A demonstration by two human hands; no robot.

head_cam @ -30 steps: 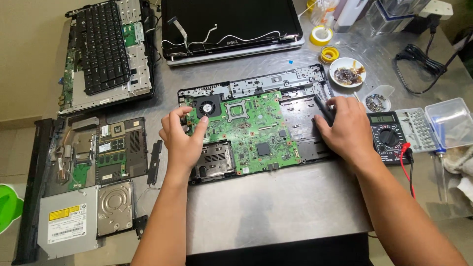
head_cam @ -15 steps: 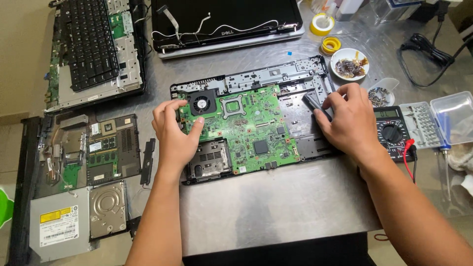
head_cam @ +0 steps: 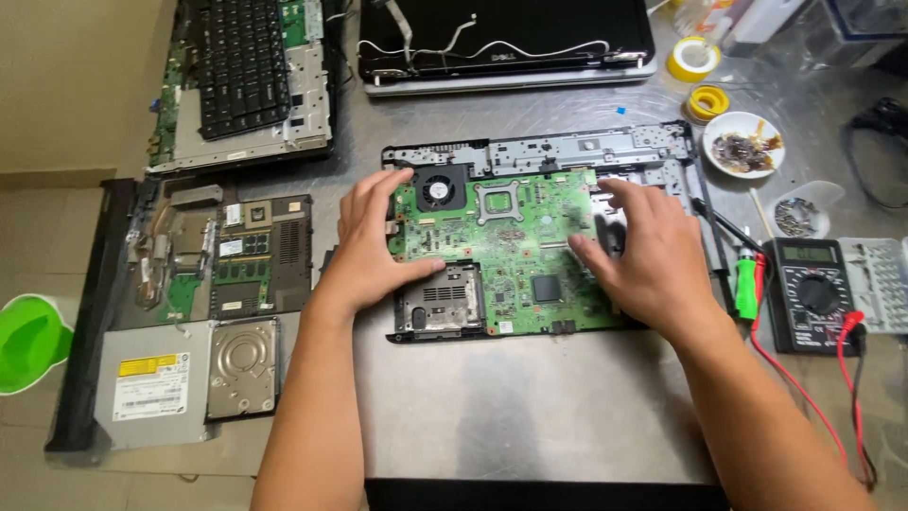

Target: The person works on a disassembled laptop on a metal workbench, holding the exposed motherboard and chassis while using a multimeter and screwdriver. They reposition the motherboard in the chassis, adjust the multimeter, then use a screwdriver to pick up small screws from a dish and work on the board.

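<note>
A green motherboard with a small black fan lies in a black laptop base on the metal table. My left hand grips the board's left edge, fingers on top by the fan and thumb near the card slot. My right hand holds the board's right edge with its fingers spread over it. A screwdriver with a green handle lies just right of the base, apart from my right hand.
Right: a black multimeter with red leads, a clear parts box, a white dish, yellow tape rolls. Back: a laptop screen lid and keyboard assembly. Left: another board, hard drive, optical drive, green cup.
My right hand has let go of the dark tool it held at the base's right side and moved left onto the board. My left hand stays on the board's left edge.
</note>
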